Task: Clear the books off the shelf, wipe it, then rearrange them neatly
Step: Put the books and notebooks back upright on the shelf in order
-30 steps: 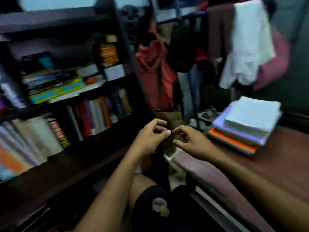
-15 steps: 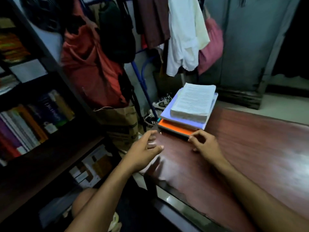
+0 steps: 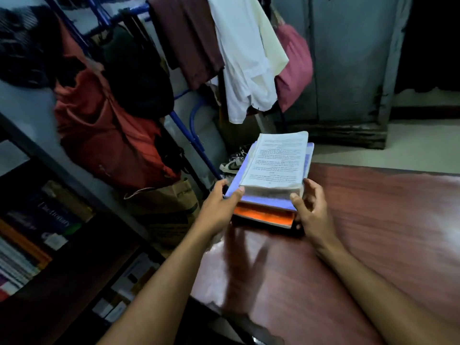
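Half a second ago both hands hovered short of the stack of books (image 3: 271, 178) at twelve o'clock on the table (image 3: 373, 245); now they have closed on it. The left hand (image 3: 219, 210) grips the stack's near left corner, thumb on top, fingers underneath. The right hand (image 3: 311, 210) clasps the near right side, thumb against the purple cover, fingers curled behind. The near edge looks slightly raised, so it is probably headed back to the shelf (image 3: 74, 257) at nine o'clock, where other books already stand.
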The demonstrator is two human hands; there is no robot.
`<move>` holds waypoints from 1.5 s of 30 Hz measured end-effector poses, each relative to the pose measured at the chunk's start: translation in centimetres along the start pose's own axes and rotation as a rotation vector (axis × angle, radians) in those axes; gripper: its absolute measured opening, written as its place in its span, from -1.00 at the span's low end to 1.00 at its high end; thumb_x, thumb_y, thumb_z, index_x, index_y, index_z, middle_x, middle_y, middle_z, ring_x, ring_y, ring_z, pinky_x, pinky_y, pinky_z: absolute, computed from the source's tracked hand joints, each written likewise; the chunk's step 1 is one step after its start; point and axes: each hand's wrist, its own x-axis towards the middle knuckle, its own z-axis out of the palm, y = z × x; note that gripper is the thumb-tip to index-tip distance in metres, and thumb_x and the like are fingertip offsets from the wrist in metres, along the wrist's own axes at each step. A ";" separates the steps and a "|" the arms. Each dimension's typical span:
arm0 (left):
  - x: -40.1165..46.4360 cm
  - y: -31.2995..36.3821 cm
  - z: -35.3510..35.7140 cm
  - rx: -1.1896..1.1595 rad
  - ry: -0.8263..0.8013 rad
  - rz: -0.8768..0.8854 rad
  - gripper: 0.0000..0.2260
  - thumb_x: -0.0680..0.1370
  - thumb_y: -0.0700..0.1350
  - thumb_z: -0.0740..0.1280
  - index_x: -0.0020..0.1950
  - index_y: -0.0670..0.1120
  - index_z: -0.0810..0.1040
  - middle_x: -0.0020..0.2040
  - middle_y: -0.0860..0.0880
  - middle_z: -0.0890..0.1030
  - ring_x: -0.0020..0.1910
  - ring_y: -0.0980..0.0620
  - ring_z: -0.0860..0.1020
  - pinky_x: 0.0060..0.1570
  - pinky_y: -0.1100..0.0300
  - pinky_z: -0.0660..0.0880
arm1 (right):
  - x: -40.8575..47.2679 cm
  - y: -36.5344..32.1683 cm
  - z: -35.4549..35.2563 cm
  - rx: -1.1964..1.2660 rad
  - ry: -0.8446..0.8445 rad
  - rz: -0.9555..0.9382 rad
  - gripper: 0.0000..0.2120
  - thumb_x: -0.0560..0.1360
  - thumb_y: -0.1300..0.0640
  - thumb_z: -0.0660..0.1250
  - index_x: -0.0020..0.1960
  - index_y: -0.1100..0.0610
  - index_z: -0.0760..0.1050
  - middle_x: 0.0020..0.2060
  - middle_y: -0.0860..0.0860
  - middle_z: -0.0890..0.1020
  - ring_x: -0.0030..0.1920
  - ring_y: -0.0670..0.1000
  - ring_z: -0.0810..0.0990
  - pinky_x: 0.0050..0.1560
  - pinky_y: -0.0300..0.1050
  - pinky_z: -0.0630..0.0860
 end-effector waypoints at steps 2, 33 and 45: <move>1.5 0.4 0.6 0.019 -0.009 -0.047 -0.39 0.50 0.41 0.25 0.45 0.12 0.39 0.43 0.06 0.48 0.36 0.06 0.46 0.41 -0.01 0.38 | 0.1 0.1 -0.1 0.019 -0.008 0.003 -0.31 0.37 -0.34 0.36 0.45 -0.22 0.30 0.22 -0.09 0.62 0.20 -0.02 0.62 0.15 0.17 0.58; -16.5 -4.3 -1.1 -0.709 -0.066 -0.256 -0.42 0.24 -0.10 0.52 0.23 -0.16 0.49 -0.05 -0.05 0.71 -0.20 0.05 0.65 -0.32 0.19 0.54 | -13.1 -8.5 -1.2 0.372 -0.462 0.560 -0.44 0.52 -0.26 0.19 0.33 0.05 0.59 0.20 0.10 0.68 0.21 0.13 0.66 0.32 0.13 0.49; -35.9 -16.6 -15.8 -0.840 0.877 -0.244 -0.28 0.20 0.04 0.57 0.34 -0.05 0.49 0.21 -0.08 0.68 0.20 -0.16 0.64 0.08 -0.06 0.57 | -25.1 -10.5 23.8 0.127 -1.195 0.514 -0.61 0.46 0.10 0.41 0.28 0.14 0.57 0.14 0.11 0.71 0.14 0.16 0.69 0.20 0.24 0.58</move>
